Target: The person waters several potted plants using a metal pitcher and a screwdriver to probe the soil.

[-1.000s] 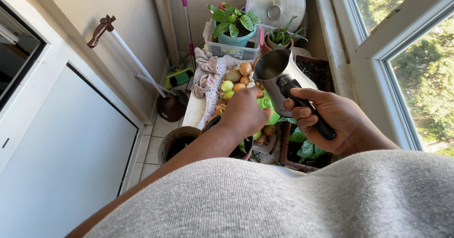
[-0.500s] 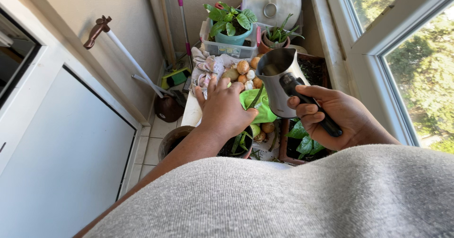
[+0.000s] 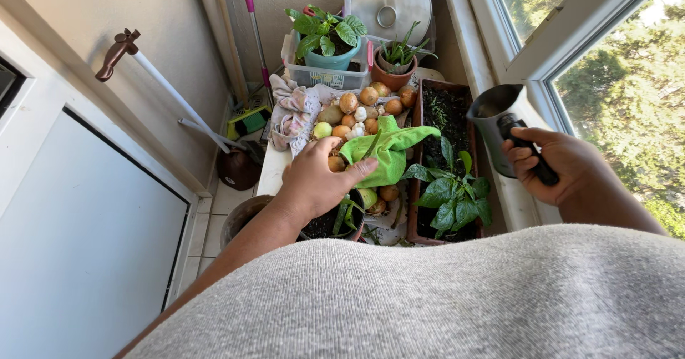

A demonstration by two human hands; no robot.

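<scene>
green cloth [image 3: 389, 155] sits under my left hand [image 3: 317, 180], fingers loosely spread on it; my right hand [image 3: 560, 163] grips a steel pitcher [image 3: 496, 120] upright beside the planter [image 3: 446, 116], nothing poured.

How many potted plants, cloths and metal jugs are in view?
Potted plants: 4, in a teal pot, a small brown pot, a long brown planter and a dark pot
Cloths: 2, one green cloth, one pale rag
Metal jug: 1
Total: 7
</scene>
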